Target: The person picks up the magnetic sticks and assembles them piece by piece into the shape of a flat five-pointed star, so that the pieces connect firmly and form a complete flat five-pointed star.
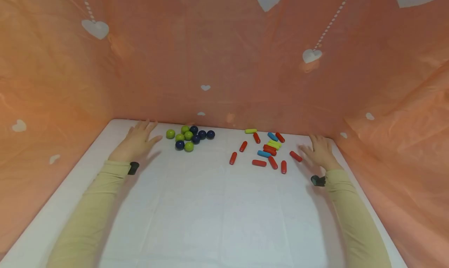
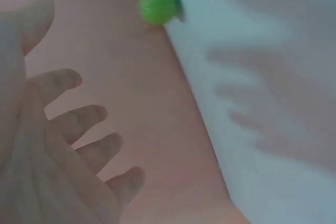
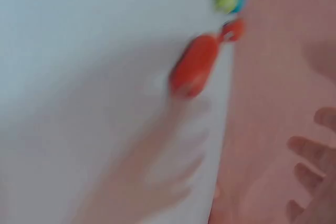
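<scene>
Fingers spread and holding nothing, my left hand is at the back left of the white table, left of a cluster of small balls. Nearest to it is a green ball; other green balls and several dark blue balls lie just beyond. My right hand is at the back right, its fingers also spread with nothing in them. A red capsule-shaped piece lies just left of its fingertips. In the left wrist view, two green balls show near the top. The right wrist view has a red capsule-shaped piece above the hand's shadow.
More red pieces, blue pieces and yellow-green pieces of the same shape lie scattered right of centre on the white tabletop. An orange sheet with white hearts rises along the back and both sides.
</scene>
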{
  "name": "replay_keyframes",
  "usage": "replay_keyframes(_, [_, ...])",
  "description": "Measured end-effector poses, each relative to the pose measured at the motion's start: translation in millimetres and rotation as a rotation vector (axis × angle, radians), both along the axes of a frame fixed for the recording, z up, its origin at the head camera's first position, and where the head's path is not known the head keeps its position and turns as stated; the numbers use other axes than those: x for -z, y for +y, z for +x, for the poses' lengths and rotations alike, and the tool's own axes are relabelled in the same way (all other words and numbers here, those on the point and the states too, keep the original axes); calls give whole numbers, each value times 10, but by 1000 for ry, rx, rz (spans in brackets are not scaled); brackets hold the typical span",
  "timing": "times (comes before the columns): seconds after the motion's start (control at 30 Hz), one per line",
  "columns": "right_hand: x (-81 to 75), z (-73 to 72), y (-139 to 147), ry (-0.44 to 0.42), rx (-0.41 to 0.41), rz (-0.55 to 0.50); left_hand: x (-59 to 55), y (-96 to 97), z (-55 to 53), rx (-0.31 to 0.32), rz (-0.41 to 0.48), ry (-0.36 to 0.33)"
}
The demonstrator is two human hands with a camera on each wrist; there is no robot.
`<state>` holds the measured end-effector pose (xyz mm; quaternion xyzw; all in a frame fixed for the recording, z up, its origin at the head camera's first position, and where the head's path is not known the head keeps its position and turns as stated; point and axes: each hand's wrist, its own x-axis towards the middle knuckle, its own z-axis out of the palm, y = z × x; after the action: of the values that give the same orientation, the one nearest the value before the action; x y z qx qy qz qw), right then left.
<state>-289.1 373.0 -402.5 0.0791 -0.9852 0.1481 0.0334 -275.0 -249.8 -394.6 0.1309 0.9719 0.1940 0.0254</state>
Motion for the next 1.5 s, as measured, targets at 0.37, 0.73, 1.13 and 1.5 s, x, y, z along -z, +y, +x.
replay_keyframes(0.37, [-195, 52, -179, -20, 61, -437, -156, 73, 10, 50, 354, -59])
replay_keyframes(0.73, [-290, 256, -524, -31, 80, -743, -183, 297, 74, 120, 639, -158])
replay_keyframes(1.13, [-267, 403, -907, -205, 2, -795, 2, 636, 59, 167, 758, -149])
replay_keyframes(1.5, [-7, 431, -1275, -259, -98, -784, 437, 929, 66, 166, 1001, -416])
